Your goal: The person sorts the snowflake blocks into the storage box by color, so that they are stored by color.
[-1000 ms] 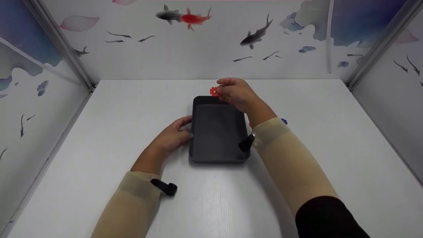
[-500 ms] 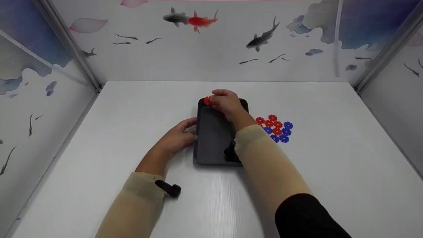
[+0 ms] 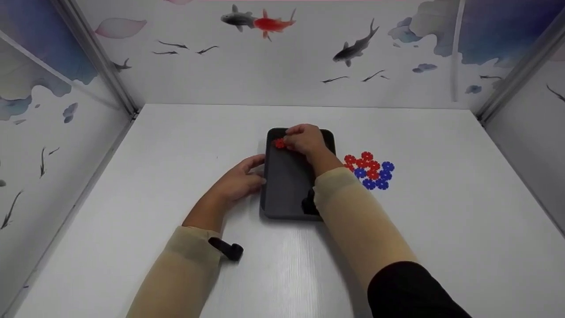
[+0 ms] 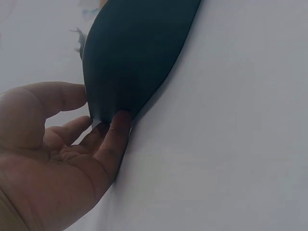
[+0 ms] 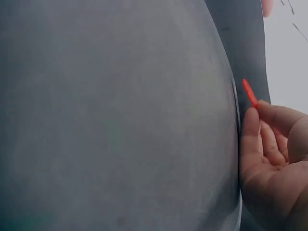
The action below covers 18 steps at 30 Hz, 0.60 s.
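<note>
Over the far end of a dark grey rectangular tray, my right hand pinches a red flower-shaped plastic disc between thumb and fingertip. The right wrist view shows this disc edge-on, just inside the tray's far wall. My left hand rests its fingertips along the tray's left outer side, fingers loosely bent. In the left wrist view its thumb and fingers touch the outer wall of the tray. The right forearm covers part of the tray's right side.
Several red discs and blue discs lie clustered on the white table, right of the tray. White panels printed with fish enclose the table at the back and sides. Each wrist bears a black camera mount.
My right hand has come from beyond the tray's far edge to over its inside, bringing the red disc. The pile on the right has come into view. The left hand stays at the tray's side.
</note>
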{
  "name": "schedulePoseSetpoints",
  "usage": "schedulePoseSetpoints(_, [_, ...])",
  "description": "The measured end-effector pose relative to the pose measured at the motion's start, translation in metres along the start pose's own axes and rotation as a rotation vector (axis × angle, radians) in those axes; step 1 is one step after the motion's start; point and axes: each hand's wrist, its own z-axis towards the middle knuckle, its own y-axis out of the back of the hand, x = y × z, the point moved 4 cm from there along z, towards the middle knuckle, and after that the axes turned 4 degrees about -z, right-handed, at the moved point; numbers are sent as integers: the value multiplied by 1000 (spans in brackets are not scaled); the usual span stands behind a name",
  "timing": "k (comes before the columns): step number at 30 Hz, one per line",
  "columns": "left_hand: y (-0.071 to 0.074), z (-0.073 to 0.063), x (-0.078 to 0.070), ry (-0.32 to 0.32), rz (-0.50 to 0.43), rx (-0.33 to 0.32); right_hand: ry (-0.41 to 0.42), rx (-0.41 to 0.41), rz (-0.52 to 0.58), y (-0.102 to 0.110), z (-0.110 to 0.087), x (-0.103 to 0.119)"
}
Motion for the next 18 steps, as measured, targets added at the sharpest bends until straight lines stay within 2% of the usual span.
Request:
schedulePoseSetpoints(6, [0,1,-1,-9,3,3,11,-28,-58,1,-1,2])
schedulePoseSetpoints(13, [-1,1,-1,-6,-8,10,2,14,32,0,-2,-1])
schedulePoseSetpoints(18, [-1,0,1,-10,5,11,5,42,49,-2,-1,-2])
